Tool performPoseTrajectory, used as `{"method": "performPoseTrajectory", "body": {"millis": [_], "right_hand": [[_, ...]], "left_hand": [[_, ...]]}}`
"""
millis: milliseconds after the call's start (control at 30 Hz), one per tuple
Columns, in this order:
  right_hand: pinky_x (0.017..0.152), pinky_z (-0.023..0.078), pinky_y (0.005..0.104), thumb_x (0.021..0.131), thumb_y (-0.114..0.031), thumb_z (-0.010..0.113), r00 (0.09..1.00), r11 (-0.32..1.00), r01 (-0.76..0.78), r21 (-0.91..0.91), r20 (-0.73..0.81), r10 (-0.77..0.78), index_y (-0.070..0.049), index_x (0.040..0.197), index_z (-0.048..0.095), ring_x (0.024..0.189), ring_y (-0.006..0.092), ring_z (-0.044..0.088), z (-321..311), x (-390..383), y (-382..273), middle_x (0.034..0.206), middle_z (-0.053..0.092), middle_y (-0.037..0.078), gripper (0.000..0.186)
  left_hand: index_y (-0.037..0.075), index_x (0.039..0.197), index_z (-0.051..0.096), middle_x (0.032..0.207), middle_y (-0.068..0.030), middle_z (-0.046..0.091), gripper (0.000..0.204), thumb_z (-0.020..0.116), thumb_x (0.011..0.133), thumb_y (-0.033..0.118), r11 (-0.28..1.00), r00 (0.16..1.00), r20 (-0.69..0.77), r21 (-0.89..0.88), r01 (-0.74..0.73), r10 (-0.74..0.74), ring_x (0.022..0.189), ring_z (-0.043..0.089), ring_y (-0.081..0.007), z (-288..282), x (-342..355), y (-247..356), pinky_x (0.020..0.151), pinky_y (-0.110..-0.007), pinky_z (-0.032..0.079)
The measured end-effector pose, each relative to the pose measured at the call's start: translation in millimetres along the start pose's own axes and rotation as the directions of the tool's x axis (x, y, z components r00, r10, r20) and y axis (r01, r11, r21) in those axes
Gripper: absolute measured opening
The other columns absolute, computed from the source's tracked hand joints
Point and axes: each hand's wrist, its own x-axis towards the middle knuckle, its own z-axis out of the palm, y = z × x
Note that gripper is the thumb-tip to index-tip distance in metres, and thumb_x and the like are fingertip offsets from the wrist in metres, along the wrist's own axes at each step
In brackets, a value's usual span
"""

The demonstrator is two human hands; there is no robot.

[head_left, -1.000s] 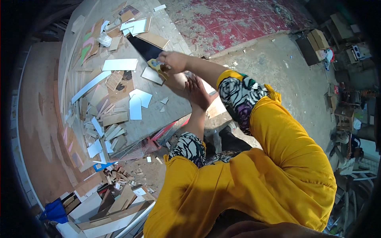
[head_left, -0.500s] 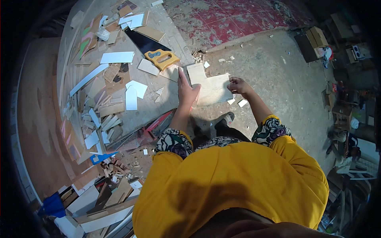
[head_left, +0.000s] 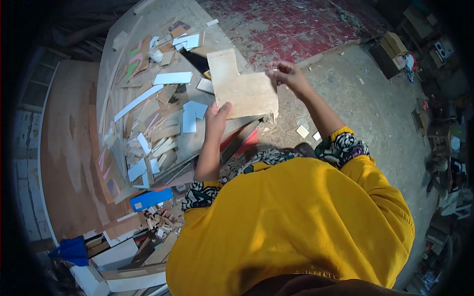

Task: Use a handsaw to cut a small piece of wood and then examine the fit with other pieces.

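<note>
Worktable (head_left: 182,12) surface: strewn with offcuts (head_left: 173,78); a black-bladed handsaw (head_left: 194,60) lies there, partly hidden behind the L-shaped board (head_left: 243,93). Board position: raised before the person, at the table's right edge as viewed. Left hand (head_left: 216,119): clamped on the lower left edge, thumb on the facing side. Right hand (head_left: 290,78): fingers curled at the right corner; I cannot tell whether they grip.

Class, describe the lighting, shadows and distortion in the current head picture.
Head view: light falls on the notched board, shadow patches the yellow garment; head view: the brown panel bows along its outer edge; head view: the corners go black.
</note>
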Motion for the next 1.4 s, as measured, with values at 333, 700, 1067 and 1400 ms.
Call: {"method": "performPoseTrajectory", "body": {"millis": [333,700,1067,1400], "right_hand": [[0.064,0.049,0.0294,0.078,-0.023,0.066,0.994,0.731,0.052,-0.680,-0.037,-0.105,-0.005,0.086,0.068,0.069,0.0140,0.064,26.9,85.4,46.7,0.077,0.067,0.008,0.020],[0.068,0.050,0.0392,0.071,-0.028,0.059,0.739,0.036,0.648,-0.761,0.640,0.210,-0.009,0.085,0.063,0.084,0.0253,0.063,119.0,177.6,150.6,0.086,0.063,0.011,0.024],[0.076,0.050,0.0308,0.067,0.000,0.072,0.588,0.866,0.417,-0.277,0.808,-0.024,0.000,0.109,0.058,0.084,0.0190,0.061,65.6,218.2,6.8,0.089,0.059,0.011,0.045],[0.072,0.050,0.0316,0.072,-0.002,0.069,0.479,0.942,0.305,-0.138,0.877,-0.027,0.001,0.114,0.055,0.082,0.0183,0.059,105.8,317.2,35.2,0.089,0.059,0.008,0.044]], "left_hand": [[0.003,0.120,0.045,0.111,-0.0123,0.056,0.034,0.053,0.090,0.019,0.983,0.755,-0.651,-0.175,-0.049,-0.078,0.096,0.059,-0.0230,-104.3,-29.6,5.2,0.076,-0.036,0.048],[0.009,0.117,0.047,0.106,-0.0061,0.055,0.031,0.054,0.090,0.024,0.974,0.532,-0.828,-0.227,-0.026,-0.179,0.088,0.055,-0.0186,-122.0,-21.9,-7.3,0.066,-0.033,0.043],[0.006,0.106,0.052,0.094,-0.0061,0.061,0.026,0.046,0.088,0.023,0.880,0.368,-0.887,-0.389,-0.273,-0.278,0.077,0.057,-0.0183,-119.5,38.4,-19.2,0.059,-0.031,0.041],[0.003,0.109,0.049,0.093,-0.0091,0.062,0.026,0.046,0.089,0.020,0.807,0.402,-0.870,-0.445,-0.389,-0.286,0.077,0.059,-0.0207,-147.6,66.5,-31.8,0.059,-0.032,0.044]]}}
